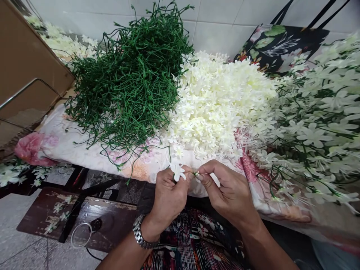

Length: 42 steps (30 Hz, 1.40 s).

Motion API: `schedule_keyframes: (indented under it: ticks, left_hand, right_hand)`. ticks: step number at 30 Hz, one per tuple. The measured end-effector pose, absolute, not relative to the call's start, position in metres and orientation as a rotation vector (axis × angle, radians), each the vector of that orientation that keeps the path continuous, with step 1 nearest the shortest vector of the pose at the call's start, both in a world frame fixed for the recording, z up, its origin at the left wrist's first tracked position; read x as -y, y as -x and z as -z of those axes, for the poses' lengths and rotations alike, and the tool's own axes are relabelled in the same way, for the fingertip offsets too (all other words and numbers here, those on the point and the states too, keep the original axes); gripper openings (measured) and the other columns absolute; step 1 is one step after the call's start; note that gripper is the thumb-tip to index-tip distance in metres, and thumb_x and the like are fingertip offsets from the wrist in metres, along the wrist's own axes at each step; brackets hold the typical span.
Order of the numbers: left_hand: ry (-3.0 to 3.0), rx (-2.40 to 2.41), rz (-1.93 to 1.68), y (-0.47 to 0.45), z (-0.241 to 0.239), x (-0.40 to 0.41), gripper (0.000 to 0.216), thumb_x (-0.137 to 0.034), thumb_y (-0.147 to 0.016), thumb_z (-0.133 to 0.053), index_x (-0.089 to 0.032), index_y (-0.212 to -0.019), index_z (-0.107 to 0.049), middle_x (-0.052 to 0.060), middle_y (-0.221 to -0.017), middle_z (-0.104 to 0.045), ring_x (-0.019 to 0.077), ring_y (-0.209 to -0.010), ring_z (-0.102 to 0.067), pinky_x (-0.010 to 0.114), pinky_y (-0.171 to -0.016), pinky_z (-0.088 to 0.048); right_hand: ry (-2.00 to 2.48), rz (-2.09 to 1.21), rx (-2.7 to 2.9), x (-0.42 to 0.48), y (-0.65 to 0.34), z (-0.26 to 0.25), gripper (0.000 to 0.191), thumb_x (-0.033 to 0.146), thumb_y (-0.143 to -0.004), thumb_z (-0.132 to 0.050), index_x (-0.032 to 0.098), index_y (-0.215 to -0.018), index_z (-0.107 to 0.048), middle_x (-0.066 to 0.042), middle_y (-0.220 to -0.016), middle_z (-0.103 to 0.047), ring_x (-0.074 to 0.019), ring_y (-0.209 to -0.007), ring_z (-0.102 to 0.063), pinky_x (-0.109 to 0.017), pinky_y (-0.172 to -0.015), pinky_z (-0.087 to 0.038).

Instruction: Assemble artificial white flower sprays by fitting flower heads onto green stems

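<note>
So you've got both hands up at the front edge of the table, right in the middle. Your left hand (171,193) has thumb and forefinger together, clamped on a tiny green stem tip (195,173), and there's a white flower (177,171) poking up between thumb and fingers of that same hand. Your right hand (232,191) comes in from the other side, thumb and forefinger pinched on the pale end of that same tip, so the two sets of fingertips are almost touching. Can't tell exactly what the pale bit is, too small. Your other fingers are curled in.

Just beyond your hands is a big heap of white blossoms (210,108), with a tangle of green stems (135,82) touching it on the left. Off to the right there's a bushy bunch of flowers on stems (317,131). It's all sitting on a floral cloth (84,150). Behind, a black flowery bag (284,47) leans near the tiled wall (216,22), and you're wearing a metal watch (142,232) on your left wrist.
</note>
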State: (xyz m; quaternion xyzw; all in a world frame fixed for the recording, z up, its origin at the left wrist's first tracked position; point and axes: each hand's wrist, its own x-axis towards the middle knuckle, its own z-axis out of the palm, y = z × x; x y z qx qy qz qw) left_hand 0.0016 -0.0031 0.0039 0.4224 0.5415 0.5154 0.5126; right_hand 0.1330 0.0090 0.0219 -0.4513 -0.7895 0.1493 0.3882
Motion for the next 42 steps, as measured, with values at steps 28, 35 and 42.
schedule_keyframes:
  ticks: [28, 35, 42]
  left_hand:
    - [-0.504, -0.942, -1.142, 0.012, -0.02, -0.005, 0.029, -0.033, -0.058, -0.078, -0.013, -0.053, -0.057, -0.006, -0.039, -0.047, 0.0024, -0.03, -0.032, 0.015, -0.03, -0.031]
    - [-0.585, -1.028, -1.139, 0.01, -0.021, -0.003, 0.028, -0.035, -0.059, -0.075, -0.013, -0.054, -0.059, -0.006, -0.038, -0.045, 0.0032, -0.032, -0.033, 0.016, -0.032, -0.029]
    - [-0.7, -1.141, -1.156, 0.008, -0.011, 0.0, 0.024, -0.028, -0.064, -0.069, -0.013, -0.05, -0.057, -0.006, -0.037, -0.045, 0.0035, -0.032, -0.035, 0.016, -0.034, -0.028]
  right_hand:
    - [0.962, -0.753, 2.024, -0.01, -0.137, -0.035, 0.013, 0.013, -0.086, -0.05, 0.019, -0.094, -0.058, 0.001, -0.076, -0.065, -0.0079, -0.066, -0.06, -0.017, -0.062, -0.048]
    - [1.052, -0.526, 1.981, -0.009, -0.131, -0.03, 0.01, 0.011, -0.083, -0.051, 0.017, -0.083, -0.06, 0.001, -0.067, -0.064, -0.0092, -0.058, -0.06, -0.018, -0.056, -0.048]
    - [1.115, -0.64, 1.938, -0.008, -0.134, -0.026, 0.009, 0.013, -0.083, -0.054, 0.018, -0.079, -0.06, 0.002, -0.065, -0.064, -0.0085, -0.056, -0.058, -0.017, -0.055, -0.047]
